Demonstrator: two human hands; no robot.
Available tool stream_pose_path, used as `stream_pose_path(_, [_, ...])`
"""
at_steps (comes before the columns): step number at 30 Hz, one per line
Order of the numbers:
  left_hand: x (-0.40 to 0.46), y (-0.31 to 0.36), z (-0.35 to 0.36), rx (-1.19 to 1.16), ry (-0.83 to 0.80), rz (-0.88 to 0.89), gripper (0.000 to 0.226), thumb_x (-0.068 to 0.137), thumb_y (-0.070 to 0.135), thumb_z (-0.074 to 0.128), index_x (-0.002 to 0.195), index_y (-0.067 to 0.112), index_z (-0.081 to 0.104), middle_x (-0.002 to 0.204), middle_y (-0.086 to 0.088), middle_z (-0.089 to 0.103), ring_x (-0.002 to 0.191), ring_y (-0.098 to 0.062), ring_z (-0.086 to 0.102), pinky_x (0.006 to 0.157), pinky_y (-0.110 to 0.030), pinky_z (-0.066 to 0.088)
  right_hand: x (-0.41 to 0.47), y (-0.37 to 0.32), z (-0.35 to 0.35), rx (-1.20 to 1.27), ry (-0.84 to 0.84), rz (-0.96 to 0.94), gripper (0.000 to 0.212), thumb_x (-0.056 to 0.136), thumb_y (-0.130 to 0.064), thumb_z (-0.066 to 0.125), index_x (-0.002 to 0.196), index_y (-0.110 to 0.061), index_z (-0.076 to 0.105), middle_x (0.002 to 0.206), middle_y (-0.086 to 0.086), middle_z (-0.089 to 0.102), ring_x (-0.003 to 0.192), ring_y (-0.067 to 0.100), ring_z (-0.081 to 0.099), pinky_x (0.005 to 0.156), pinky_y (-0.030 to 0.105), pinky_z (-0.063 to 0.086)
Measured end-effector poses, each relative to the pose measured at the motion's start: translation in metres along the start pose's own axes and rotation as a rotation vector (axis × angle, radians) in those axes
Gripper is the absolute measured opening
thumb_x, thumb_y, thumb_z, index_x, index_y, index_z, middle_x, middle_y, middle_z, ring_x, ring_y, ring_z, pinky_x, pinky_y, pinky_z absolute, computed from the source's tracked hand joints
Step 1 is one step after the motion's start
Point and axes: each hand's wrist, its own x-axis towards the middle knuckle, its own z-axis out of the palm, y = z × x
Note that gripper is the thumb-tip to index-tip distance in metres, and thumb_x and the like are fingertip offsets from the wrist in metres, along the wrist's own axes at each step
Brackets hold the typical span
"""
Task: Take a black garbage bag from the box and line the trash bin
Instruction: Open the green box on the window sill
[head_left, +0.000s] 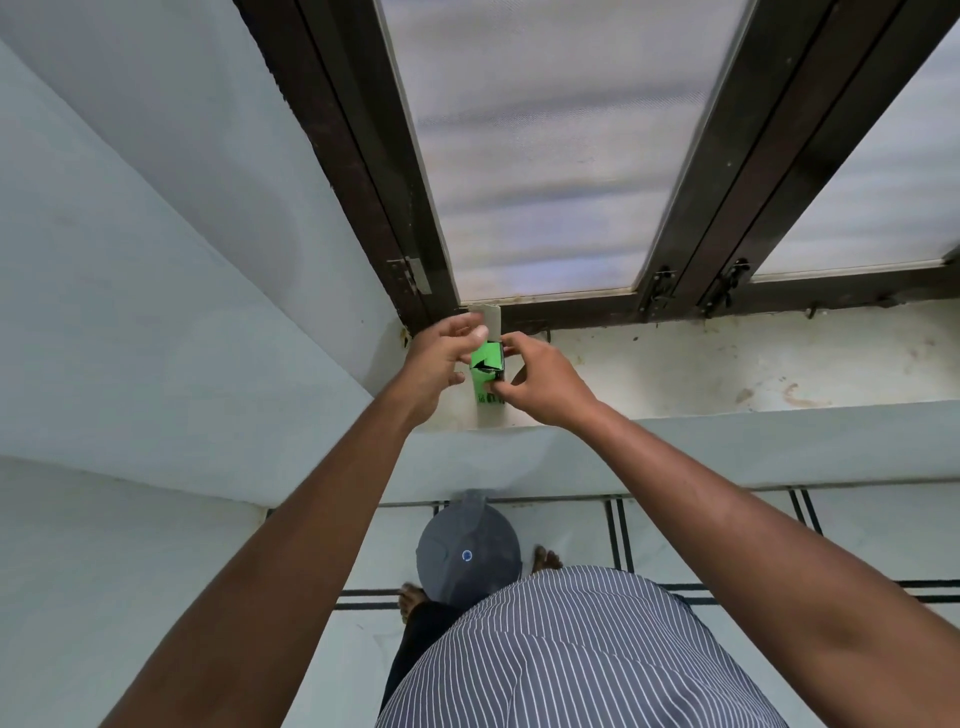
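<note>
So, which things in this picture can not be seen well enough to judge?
- Head view: whether a black bag is already coming out of the green box; the left hand and right hand cover its sides.
- Head view: inside of the grey trash bin; its closed lid hides any liner.
- Head view: print on the box is too small to read.

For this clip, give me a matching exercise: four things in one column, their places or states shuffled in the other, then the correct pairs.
Column one:
1. green box
2. trash bin
3. left hand
4. right hand

Column two:
A. on the floor below the sill, grey lid on
B. pinches the box's right side
C. on the window sill, flap open
D. at the box's left side

Pairs: 1-C, 2-A, 3-D, 4-B
</note>
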Motion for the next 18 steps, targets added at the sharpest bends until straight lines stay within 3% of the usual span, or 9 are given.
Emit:
stream_pose_path(2, [0.002, -0.001, 0.001, 0.278, 0.077, 0.150, 0.036, 0.101, 0.024, 0.076, 0.137, 0.024, 0.073, 0.130, 0.003, 0.068, 0.118, -0.015, 0.065, 0.085, -0.021, 0.050, 0.000, -0.001, 0.001, 0.009, 0.005, -0.001, 0.065, 0.091, -0.030, 0.086, 0.150, -0.023, 0.059, 0.140, -0.001, 0.070, 0.096, 0.015, 0.073, 0.089, 0.039, 0.061])
stream_pose_path(5, [0.001, -0.001, 0.003, 0.531, 0.136, 0.254, 0.043, 0.092, 0.038, 0.086, 0.130, 0.020, 0.075, 0.124, 0.002, 0.065, 0.111, -0.012, 0.064, 0.086, -0.021, 0.054, -0.001, -0.005, 0.001, 0.011, 0.005, -0.009, 0.063, 0.091, -0.028, 0.085, 0.149, -0.022, 0.060, 0.138, -0.001, 0.069, 0.094, 0.015, 0.073, 0.089, 0.039, 0.062])
stream_pose_path(8, [0.007, 0.003, -0.002, 0.435, 0.156, 0.193, 0.032, 0.100, 0.023, 0.076, 0.131, 0.017, 0.074, 0.126, -0.002, 0.070, 0.116, -0.020, 0.070, 0.088, -0.035, 0.066, -0.002, -0.007, 0.001, 0.025, 0.001, 0.000, 0.061, 0.092, -0.032, 0.083, 0.148, -0.021, 0.061, 0.138, 0.000, 0.069, 0.089, 0.013, 0.074, 0.085, 0.037, 0.062])
stream_pose_path(12, [0.007, 0.004, -0.012, 0.277, -0.007, 0.064, 0.039, 0.106, -0.005, 0.054, 0.137, 0.011, 0.072, 0.141, -0.009, 0.067, 0.128, -0.027, 0.067, 0.083, -0.030, 0.068, 0.000, -0.011, 0.000, 0.116, 0.064, 0.081, 0.061, 0.095, -0.055, 0.074, 0.144, -0.019, 0.065, 0.134, -0.001, 0.070, 0.105, 0.018, 0.071, 0.077, 0.028, 0.053])
stream_pose_path(15, [0.004, -0.001, -0.017, 0.298, -0.061, 0.084, 0.039, 0.107, -0.002, 0.061, 0.142, 0.014, 0.070, 0.144, -0.009, 0.063, 0.128, -0.028, 0.066, 0.086, -0.030, 0.068, 0.003, -0.015, 0.000, 0.101, 0.099, 0.078, 0.063, 0.097, -0.064, 0.072, 0.141, -0.019, 0.069, 0.134, -0.001, 0.072, 0.110, 0.018, 0.070, 0.083, 0.032, 0.057])
stream_pose_path(18, [0.005, -0.008, -0.019, 0.289, -0.046, 0.106, 0.037, 0.108, 0.006, 0.064, 0.143, 0.015, 0.070, 0.142, -0.011, 0.064, 0.126, -0.030, 0.068, 0.092, -0.038, 0.068, 0.007, -0.015, -0.001, 0.078, 0.124, 0.069, 0.061, 0.094, -0.056, 0.080, 0.140, -0.019, 0.069, 0.133, -0.002, 0.073, 0.115, 0.016, 0.069, 0.093, 0.035, 0.058])
